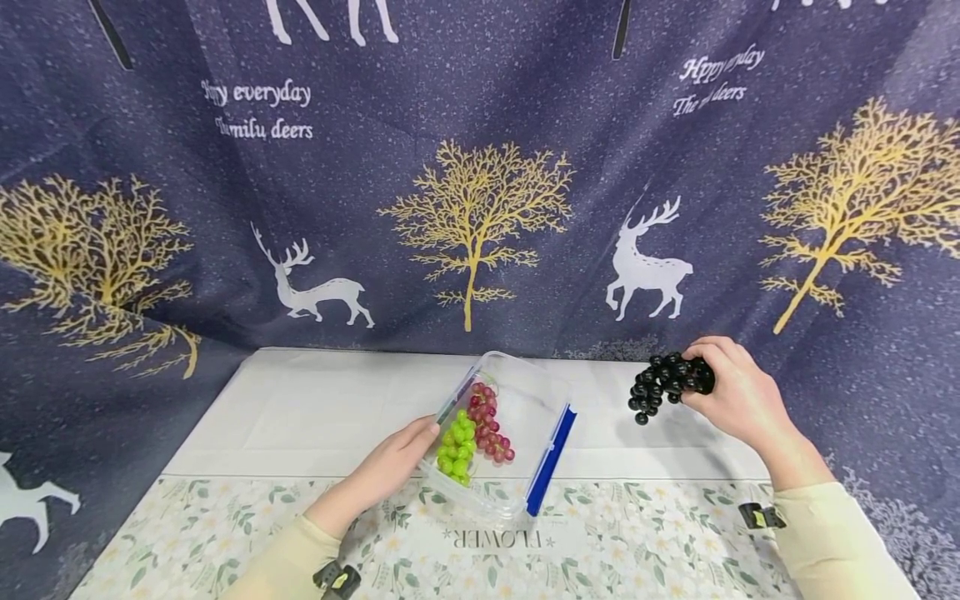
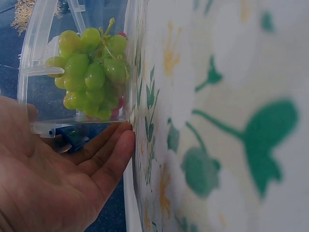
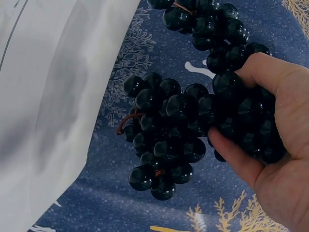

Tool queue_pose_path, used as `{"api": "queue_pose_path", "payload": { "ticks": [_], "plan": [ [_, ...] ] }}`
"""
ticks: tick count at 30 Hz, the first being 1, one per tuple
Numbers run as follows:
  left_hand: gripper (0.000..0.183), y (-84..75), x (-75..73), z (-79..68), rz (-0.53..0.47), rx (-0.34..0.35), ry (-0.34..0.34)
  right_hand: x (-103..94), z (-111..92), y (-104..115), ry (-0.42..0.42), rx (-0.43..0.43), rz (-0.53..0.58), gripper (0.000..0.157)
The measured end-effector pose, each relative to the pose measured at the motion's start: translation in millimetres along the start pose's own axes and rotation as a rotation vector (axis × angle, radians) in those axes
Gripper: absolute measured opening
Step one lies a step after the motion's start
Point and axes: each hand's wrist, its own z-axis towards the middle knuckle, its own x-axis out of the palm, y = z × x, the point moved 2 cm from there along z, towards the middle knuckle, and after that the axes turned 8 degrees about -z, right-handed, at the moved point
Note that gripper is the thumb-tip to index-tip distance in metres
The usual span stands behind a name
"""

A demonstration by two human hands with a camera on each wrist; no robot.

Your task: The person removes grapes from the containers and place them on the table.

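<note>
A clear plastic container [image 1: 517, 400] stands on the table without a cover over its top. Inside lie a bunch of green grapes [image 1: 456, 448] and a bunch of red grapes [image 1: 489, 423], side by side. My left hand [image 1: 401, 454] holds the container's left side, thumb at the rim and fingers along the outer wall. In the left wrist view the green grapes [image 2: 89, 72] show through the clear wall. My right hand [image 1: 738, 392] grips a bunch of black grapes [image 1: 660, 383] above the table, right of the container. Clusters hang out past its thumb and fingers in the right wrist view.
A blue strip [image 1: 551, 461] runs along the container's right side. The table has a white cover [image 1: 315, 408] at the back and a floral cloth [image 1: 615, 550] in front. Behind it hangs a dark blue curtain [image 1: 540, 275] with deer and trees.
</note>
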Motion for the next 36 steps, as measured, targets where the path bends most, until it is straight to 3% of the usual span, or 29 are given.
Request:
{"api": "queue_pose_path", "payload": {
  "ticks": [36],
  "plan": [
    [0.073, -1.9, 0.4, -1.0, 0.009, -0.013, -0.011, 18.8, 8.8, -30.8, 0.064, 0.076, -0.018, 0.056]
  ]
}}
